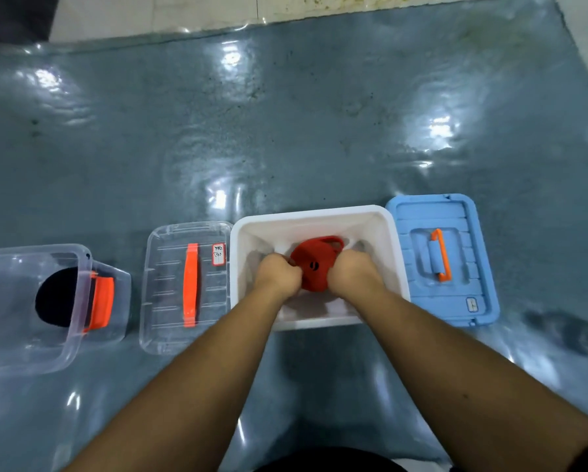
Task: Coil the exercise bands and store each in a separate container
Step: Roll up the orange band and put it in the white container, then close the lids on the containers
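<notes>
From your head camera, your left hand (279,272) and right hand (348,272) both curl tightly onto the red band (314,264), bunched low inside the smooth white tub (393,253). A clear lid (168,291) and ribbed blue lid (483,267) flank its rims closely; a dark roll, probably another band (52,303), fills the clear box (20,356).

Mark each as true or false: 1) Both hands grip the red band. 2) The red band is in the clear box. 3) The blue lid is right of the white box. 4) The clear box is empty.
1) Both hands, left hand and right hand, grip the red band: true.
2) False: it is in the white box.
3) The blue lid is right of the white box: true.
4) False: the clear box holds a black band.
</notes>
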